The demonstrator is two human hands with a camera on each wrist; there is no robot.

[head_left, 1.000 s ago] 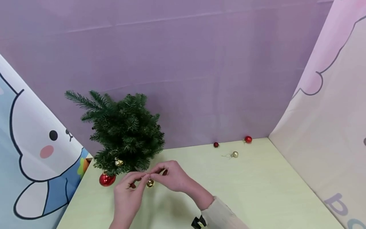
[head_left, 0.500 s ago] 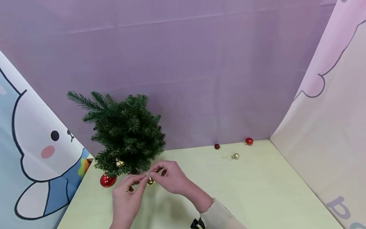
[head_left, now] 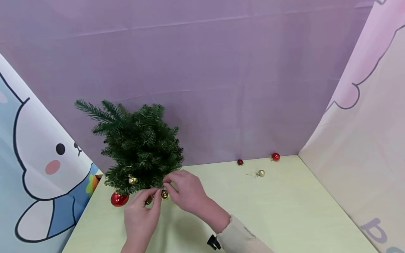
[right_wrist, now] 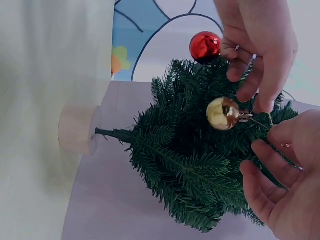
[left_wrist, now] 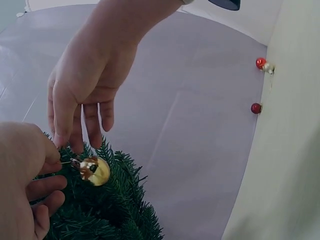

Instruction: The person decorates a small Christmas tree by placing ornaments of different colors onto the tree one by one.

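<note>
The gold ornament (right_wrist: 220,114) hangs from its thread loop (right_wrist: 271,119), just in front of the tree's lower branches, a little higher and closer to the tree (head_left: 142,144) than half a second ago. The left hand (head_left: 140,212) pinches the thread; the right hand (head_left: 190,191) has risen, its fingertips now parted from the left's, and seems to grip the loop's other side. Judging by this, the loop is being drawn open, its weight borne by fingers rather than a twig. A second gold ornament (head_left: 133,180) and a large red ornament (head_left: 119,199) hang on the tree, whose round base (right_wrist: 77,130) stands on the pale table (head_left: 284,211). Near the table's back edge lie a dark red ornament (head_left: 240,162), a pale gold ornament (head_left: 261,173) and a bright red ornament (head_left: 276,156). Behind rises a purple cloth (head_left: 221,88), flanked by a cartoon panel (head_left: 38,154) and a cream-and-pink panel (head_left: 373,140).
</note>
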